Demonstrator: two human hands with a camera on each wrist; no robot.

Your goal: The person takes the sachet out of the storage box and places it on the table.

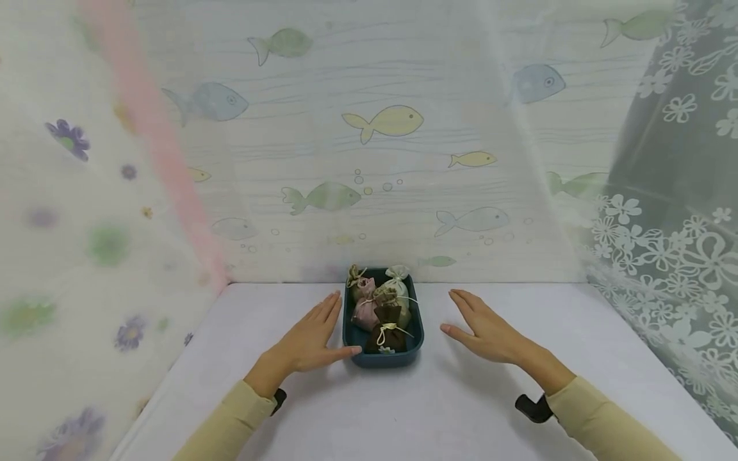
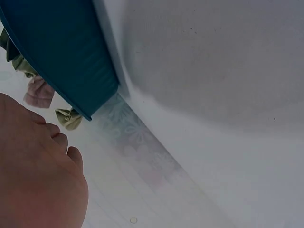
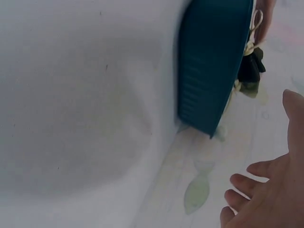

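Note:
A dark blue-green rectangular tray point(image 1: 383, 360) stands on the white table and holds several small drawstring pouches. At its near end lies a dark brown pouch point(image 1: 396, 340) tied with a pale cord. Behind are a pink pouch point(image 1: 364, 314), a white pouch point(image 1: 398, 285) and olive-green ones, partly hidden. My left hand point(image 1: 308, 339) is held along the tray's left side with straight fingers, its thumb overlapping the near left rim in the head view. Some way off to the tray's right, my right hand point(image 1: 490, 331) is held with extended fingers and holds nothing.
The white tabletop point(image 1: 461, 422) ends at a pale curtain point(image 1: 380, 237) printed with fish, just behind the tray. Flower-patterned curtains hang at the left point(image 1: 69, 256) and right point(image 1: 686, 275). A black band with a device point(image 1: 533, 408) sits at the right wrist.

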